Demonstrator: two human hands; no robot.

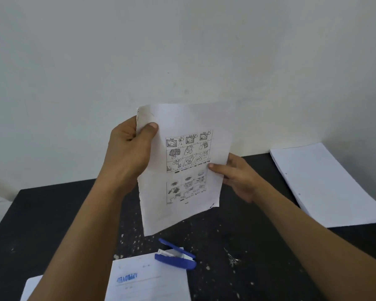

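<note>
I hold a white printed sheet upright in the air above a black table; it shows grids of small black drawings, upside down to me. My left hand grips its upper left edge, thumb on the front and fingers behind. My right hand pinches the right edge at mid height, thumb on the printed side. The sheet seems to be more than one page at its top left corner, though I cannot tell how many.
A blue stapler lies on the table below the sheet. A paper with a blue "APPROVED" stamp lies at the near edge, another sheet left of it. A white paper stack sits at the right. A pale wall stands behind.
</note>
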